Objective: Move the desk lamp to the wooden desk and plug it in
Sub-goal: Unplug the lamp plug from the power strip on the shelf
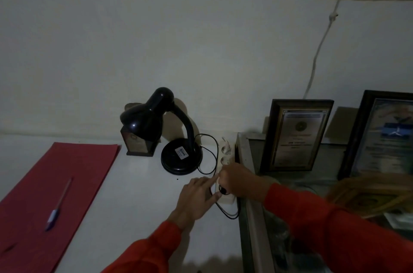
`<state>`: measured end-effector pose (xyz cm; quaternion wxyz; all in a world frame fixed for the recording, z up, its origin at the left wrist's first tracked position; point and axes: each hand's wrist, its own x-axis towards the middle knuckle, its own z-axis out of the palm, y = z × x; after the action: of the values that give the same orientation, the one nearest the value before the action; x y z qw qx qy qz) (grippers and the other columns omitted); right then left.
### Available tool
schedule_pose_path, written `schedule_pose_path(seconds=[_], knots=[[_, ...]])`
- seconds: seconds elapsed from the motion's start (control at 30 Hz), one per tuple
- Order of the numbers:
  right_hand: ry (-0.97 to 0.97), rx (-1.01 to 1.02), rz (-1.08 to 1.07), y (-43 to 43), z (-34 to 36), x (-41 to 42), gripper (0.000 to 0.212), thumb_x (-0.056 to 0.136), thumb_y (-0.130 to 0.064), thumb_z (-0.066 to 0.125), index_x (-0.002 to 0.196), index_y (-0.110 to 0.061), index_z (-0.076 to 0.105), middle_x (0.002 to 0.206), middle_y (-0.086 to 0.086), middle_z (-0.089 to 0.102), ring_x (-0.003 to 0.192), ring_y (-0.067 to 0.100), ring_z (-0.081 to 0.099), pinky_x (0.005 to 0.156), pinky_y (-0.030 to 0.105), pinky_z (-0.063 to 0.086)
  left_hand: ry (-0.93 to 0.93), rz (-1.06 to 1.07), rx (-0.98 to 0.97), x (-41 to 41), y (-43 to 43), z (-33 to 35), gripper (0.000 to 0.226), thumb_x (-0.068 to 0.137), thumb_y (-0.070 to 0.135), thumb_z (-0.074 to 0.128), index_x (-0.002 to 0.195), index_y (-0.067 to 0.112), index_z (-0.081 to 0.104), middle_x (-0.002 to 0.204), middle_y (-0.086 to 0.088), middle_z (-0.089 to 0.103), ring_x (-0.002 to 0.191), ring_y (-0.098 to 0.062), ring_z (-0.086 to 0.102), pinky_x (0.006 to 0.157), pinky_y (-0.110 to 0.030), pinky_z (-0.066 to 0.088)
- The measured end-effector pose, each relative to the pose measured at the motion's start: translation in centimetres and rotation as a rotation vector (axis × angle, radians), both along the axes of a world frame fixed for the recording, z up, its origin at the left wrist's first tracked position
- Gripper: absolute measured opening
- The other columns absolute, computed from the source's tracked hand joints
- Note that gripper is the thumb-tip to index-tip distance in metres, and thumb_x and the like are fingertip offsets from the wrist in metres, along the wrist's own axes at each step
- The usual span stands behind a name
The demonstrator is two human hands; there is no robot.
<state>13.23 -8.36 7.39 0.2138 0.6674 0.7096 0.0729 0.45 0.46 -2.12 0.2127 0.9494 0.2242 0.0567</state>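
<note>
Two hands at power strip (224, 167) | right hand (237, 180) pinches plug (223, 190) | left hand (197, 197) spread | black lamp (165, 131) upright

A flat red paper folder (60, 185) bearing a blue-and-silver pen (58, 205) is seen far left of the grip, two dark-framed certificates (295, 136) behind it.

Black desk lamp (166, 131) standing on a white surface (138, 192) by the wall, its cord (209, 156) looping right to a power strip (224, 167), where the right hand (237, 180) grips a black plug (223, 190) and the left hand (197, 197) steadies the strip.
</note>
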Motion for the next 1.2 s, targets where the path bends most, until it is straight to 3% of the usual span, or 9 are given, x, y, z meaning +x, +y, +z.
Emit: schedule_pose_path(seconds=[0.1, 0.17, 0.23, 0.6, 0.83, 0.93, 1.0, 1.1, 1.2], knots=[[0.031, -0.040, -0.051, 0.2, 0.1, -0.5, 0.038, 0.033, -0.038, 0.088, 0.034, -0.016, 0.057, 0.038, -0.002, 0.057, 0.033, 0.003, 0.054, 0.033, 0.015, 0.039, 0.009, -0.001, -0.001, 0.1, 0.0, 0.1, 0.058, 0.091, 0.056, 0.039, 0.143, 0.034, 0.027, 0.136, -0.001, 0.054, 0.120, -0.026, 0.046, 0.092, -0.037, 0.041], [0.056, -0.192, -0.057, 0.3, 0.2, -0.3, 0.019, 0.077, -0.020, 0.068, 0.069, -0.004, 0.067, 0.077, 0.011, 0.070, 0.069, 0.022, 0.069, 0.057, 0.029, 0.051, 0.013, 0.004, -0.001, 0.1, 0.0, 0.0, 0.058, 0.091, 0.055, 0.039, 0.143, 0.034, 0.027, 0.137, -0.001, 0.053, 0.121, -0.026, 0.046, 0.093, -0.038, 0.040], [0.113, -0.179, -0.027, 0.3, -0.6, 0.2, 0.023, 0.094, -0.006, 0.042, 0.094, 0.008, 0.061, 0.105, 0.025, 0.063, 0.093, 0.037, 0.063, 0.074, 0.042, 0.048, 0.018, 0.012, 0.000, 0.1, -0.1, -0.1, 0.058, 0.091, 0.055, 0.039, 0.143, 0.034, 0.026, 0.139, -0.001, 0.051, 0.122, -0.026, 0.045, 0.094, -0.038, 0.040], [0.242, -0.260, -0.112, 0.4, -0.3, 0.6, 0.029, 0.099, -0.006, 0.035, 0.120, 0.005, 0.051, 0.125, 0.024, 0.056, 0.112, 0.034, 0.055, 0.095, 0.033, 0.039, 0.025, 0.029, 0.003, 0.0, -0.3, 0.1, 0.058, 0.091, 0.055, 0.040, 0.143, 0.034, 0.027, 0.138, -0.002, 0.052, 0.123, -0.025, 0.046, 0.094, -0.038, 0.041], [0.534, 0.060, -0.240, 0.1, 4.1, 2.3, 0.026, 0.094, -0.027, 0.051, 0.101, -0.003, 0.058, 0.100, 0.017, 0.062, 0.087, 0.026, 0.059, 0.071, 0.033, 0.045, 0.027, 0.032, 0.003, 0.0, -0.2, 0.3, 0.058, 0.091, 0.057, 0.039, 0.143, 0.035, 0.027, 0.141, -0.001, 0.049, 0.126, -0.024, 0.043, 0.098, -0.037, 0.038], [0.773, 0.266, -0.332, -0.9, 4.4, 2.5, 0.028, 0.088, -0.027, 0.060, 0.083, 0.000, 0.062, 0.072, 0.013, 0.059, 0.066, 0.019, 0.052, 0.052, 0.023, 0.035, 0.014, 0.032, -0.016, -0.2, -0.3, 0.4, 0.059, 0.091, 0.057, 0.039, 0.144, 0.038, 0.024, 0.140, 0.000, 0.050, 0.125, -0.023, 0.043, 0.097, -0.038, 0.038], [1.011, 0.344, -0.495, -1.4, 3.7, 2.2, 0.026, 0.089, -0.023, 0.060, 0.083, 0.002, 0.062, 0.071, 0.014, 0.061, 0.059, 0.017, 0.056, 0.052, 0.021, 0.041, 0.002, 0.029, -0.020, -0.3, -0.3, 0.5, 0.058, 0.091, 0.058, 0.038, 0.144, 0.038, 0.024, 0.137, 0.001, 0.052, 0.123, -0.022, 0.044, 0.096, -0.038, 0.039], [1.554, 0.369, -0.743, -1.9, 2.1, 1.5, 0.017, 0.096, -0.019, 0.051, 0.086, -0.008, 0.060, 0.073, 0.009, 0.065, 0.048, 0.013, 0.058, 0.051, 0.026, 0.051, -0.008, 0.004, -0.007, -0.3, -0.2, 0.6, 0.058, 0.092, 0.056, 0.039, 0.144, 0.035, 0.027, 0.134, 0.000, 0.055, 0.120, -0.023, 0.048, 0.093, -0.038, 0.041], [2.042, 0.480, -0.899, -2.1, 0.7, 1.1, 0.024, 0.099, -0.021, 0.044, 0.082, -0.011, 0.058, 0.063, 0.005, 0.057, 0.039, 0.011, 0.045, 0.042, 0.024, 0.040, -0.109, 0.029, -0.029, -0.2, -0.2, 1.2, 0.047, 0.093, 0.050, 0.043, 0.136, 0.033, 0.043, 0.126, 0.001, 0.061, 0.113, -0.022, 0.054, 0.089, -0.036, 0.046]])
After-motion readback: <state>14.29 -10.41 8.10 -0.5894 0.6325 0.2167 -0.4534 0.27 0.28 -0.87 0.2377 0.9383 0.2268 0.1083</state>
